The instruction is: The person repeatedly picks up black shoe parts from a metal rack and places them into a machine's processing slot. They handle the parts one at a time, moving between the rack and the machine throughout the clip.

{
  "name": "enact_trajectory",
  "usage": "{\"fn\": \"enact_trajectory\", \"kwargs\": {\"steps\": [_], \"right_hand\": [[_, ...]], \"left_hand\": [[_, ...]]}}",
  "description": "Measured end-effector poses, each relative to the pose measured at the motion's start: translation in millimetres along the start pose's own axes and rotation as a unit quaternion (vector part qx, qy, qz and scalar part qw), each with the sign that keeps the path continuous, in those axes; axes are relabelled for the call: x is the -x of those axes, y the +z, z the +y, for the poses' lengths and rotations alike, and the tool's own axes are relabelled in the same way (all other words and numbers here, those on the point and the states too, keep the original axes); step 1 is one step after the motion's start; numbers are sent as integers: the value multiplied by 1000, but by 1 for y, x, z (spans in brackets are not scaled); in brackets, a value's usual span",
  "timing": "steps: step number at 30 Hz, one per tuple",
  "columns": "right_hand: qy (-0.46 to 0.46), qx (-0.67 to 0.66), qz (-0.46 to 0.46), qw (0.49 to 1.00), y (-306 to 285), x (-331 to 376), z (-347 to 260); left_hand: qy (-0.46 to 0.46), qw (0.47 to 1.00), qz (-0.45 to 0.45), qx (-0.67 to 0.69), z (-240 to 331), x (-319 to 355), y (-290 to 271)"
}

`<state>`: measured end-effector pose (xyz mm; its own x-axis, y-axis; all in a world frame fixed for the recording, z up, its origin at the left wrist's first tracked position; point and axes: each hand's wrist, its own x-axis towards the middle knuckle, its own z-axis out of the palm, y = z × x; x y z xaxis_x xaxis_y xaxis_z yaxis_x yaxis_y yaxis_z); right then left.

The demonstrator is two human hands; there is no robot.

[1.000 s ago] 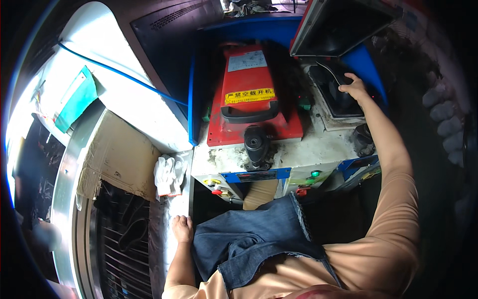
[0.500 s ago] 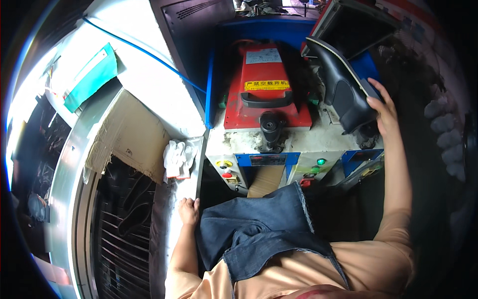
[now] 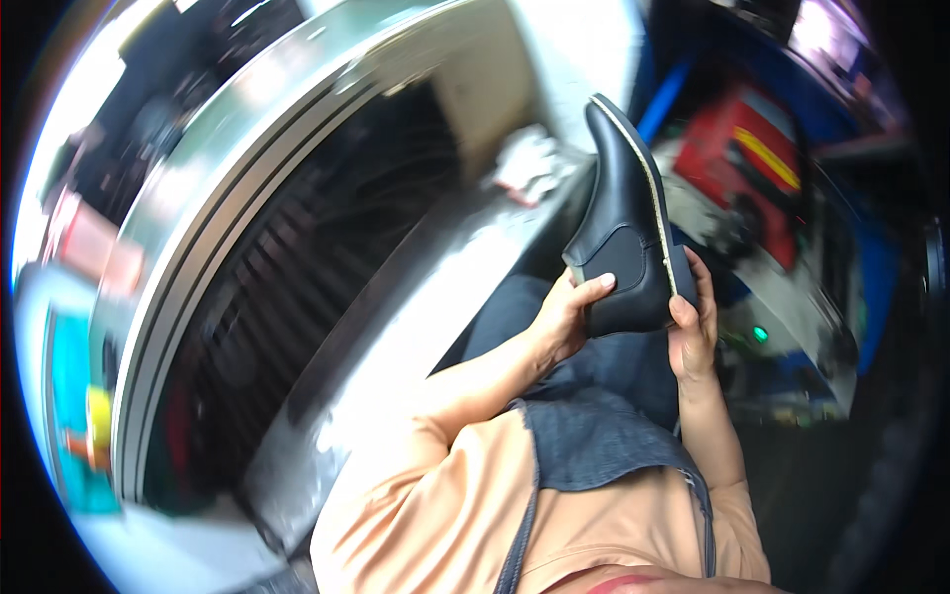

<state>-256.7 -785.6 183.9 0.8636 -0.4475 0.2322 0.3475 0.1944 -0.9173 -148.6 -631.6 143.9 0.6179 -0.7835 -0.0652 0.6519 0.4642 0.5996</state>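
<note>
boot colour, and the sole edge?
Black boot, pale cream sole edge; head view.

Curved steel conveyor rim (image 3: 198,228), brightly lit, sweeping from far centre to near left. Dark ribbed belt (image 3: 297,297) inside it. Far right: red-topped machine (image 3: 737,163) with blue frame, blurred. White rag (image 3: 529,163) beside it.

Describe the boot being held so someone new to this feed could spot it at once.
Start at the big curved metal conveyor on the left, then move right to the person's lap. There the left hand and right hand grip a black ankle boot, toe pointing up. Its pale sole edge sets it apart from the red machine behind.
</note>
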Motion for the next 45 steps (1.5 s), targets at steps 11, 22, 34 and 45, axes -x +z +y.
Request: {"fn": "enact_trajectory", "kwargs": {"steps": [11,22,34,45], "right_hand": [[129,189,-236,944,-13,-18,76],[212,203,-67,954,-112,-12,83],[219,254,-45,941,-109,8,87],[91,467,11,880,-153,-2,102]], "left_hand": [[263,873,375,-167,142,166,-175],[58,232,727,-644,279,481,-383],[-47,40,809,-584,297,454,-426],[250,202,465,-825,223,260,-329]]}}
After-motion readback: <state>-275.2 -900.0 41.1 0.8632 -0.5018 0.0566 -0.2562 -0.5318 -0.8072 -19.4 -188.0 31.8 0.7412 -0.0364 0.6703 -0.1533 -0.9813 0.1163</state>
